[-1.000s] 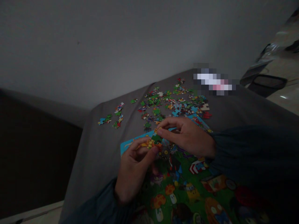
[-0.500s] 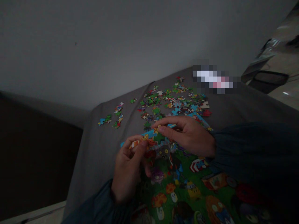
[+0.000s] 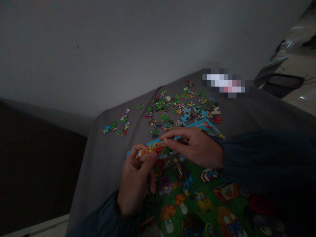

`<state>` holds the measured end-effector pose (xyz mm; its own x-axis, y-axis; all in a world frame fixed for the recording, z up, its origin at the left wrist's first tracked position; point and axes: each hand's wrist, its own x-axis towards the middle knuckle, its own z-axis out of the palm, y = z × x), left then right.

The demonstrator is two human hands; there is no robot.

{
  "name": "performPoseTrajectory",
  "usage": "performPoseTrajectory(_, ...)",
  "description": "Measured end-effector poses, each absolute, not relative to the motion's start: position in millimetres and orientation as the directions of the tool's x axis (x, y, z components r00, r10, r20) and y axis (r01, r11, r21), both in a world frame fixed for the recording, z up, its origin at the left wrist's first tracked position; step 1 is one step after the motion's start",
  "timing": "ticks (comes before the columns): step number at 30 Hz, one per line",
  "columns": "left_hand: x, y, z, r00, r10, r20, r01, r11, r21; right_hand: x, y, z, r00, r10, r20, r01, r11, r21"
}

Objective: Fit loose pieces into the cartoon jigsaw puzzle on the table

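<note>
My left hand (image 3: 136, 177) pinches the left end of a joined section of jigsaw pieces (image 3: 157, 148), orange with a blue edge, between thumb and fingers. On the section's right end, the thumb and fingertips of my right hand (image 3: 196, 146) are closed; a small yellow bit shows at the thumb tip. Both hands are over the upper part of a colourful cartoon puzzle picture (image 3: 195, 177) with a green ground. Whether the held section is raised off the picture I cannot tell.
Many loose jigsaw pieces (image 3: 185, 117) lie scattered beyond my hands, with a smaller cluster (image 3: 123, 125) to the left. A grey cloth (image 3: 98, 164) covers the table, which meets a wall (image 3: 111, 56). A blurred-out object (image 3: 222, 82) lies at the far right.
My right hand has shifted slightly left and down along the joined pieces, uncovering more of the picture's blue edge behind it. The left hand stays nearly in place, still gripping.
</note>
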<state>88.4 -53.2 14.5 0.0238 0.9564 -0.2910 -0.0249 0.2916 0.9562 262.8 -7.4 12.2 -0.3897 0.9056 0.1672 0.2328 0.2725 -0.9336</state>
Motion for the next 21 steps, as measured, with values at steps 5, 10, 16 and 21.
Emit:
performPoseTrajectory(5, 87.1, -52.3, 10.7, 0.029, 0.964, -0.265, 0.001, 0.266, 0.964, 262.0, -8.4, 11.7, -0.409, 0.900, 0.148, 0.244, 0.265, -0.933)
performPoseTrajectory(10, 87.2, -51.8, 10.6, 0.011, 0.963, -0.270, 0.023, 0.270, 0.963, 262.1, -8.9, 11.9, -0.418, 0.899, 0.129, 0.235, 0.244, -0.941)
performPoseTrajectory(16, 86.4, -51.6, 12.0, -0.031, 0.952, -0.303, 0.021, 0.304, 0.952, 261.7, -9.8, 13.4, -0.454, 0.890, 0.051, 0.131, 0.123, -0.984)
performPoseTrajectory(21, 85.4, -52.0, 14.0, -0.058, 0.949, -0.308, 0.048, 0.311, 0.949, 261.9, -10.3, 14.5, -0.491, 0.871, 0.019, 0.023, 0.034, -0.999)
